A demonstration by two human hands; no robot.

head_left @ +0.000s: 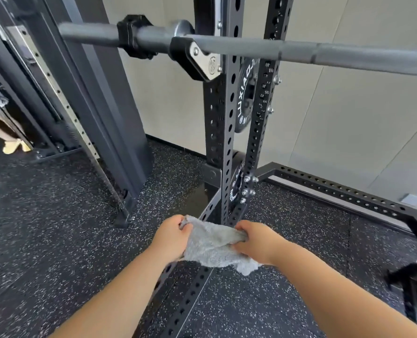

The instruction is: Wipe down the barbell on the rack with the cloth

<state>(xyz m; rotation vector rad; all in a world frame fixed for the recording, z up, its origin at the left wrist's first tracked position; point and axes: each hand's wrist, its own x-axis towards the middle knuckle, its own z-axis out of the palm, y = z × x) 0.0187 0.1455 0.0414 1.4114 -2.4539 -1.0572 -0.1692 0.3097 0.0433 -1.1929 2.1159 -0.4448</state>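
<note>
A grey barbell [251,46] lies across the top of the view, resting in a black and steel J-hook [200,61] on the black perforated rack upright [223,123]. A black collar [133,36] is clamped on its left sleeve. Well below the bar, near the bottom centre, I hold a light grey cloth [214,245] stretched between both hands. My left hand [172,236] grips its left edge and my right hand [257,241] grips its right edge. The cloth is not touching the bar.
Black weight plates [247,93] hang behind the upright. The rack's base beams [349,191] run along the speckled rubber floor [56,203] to the right and toward me. A grey cable-machine column [100,93] stands at the left. A beige wall is behind.
</note>
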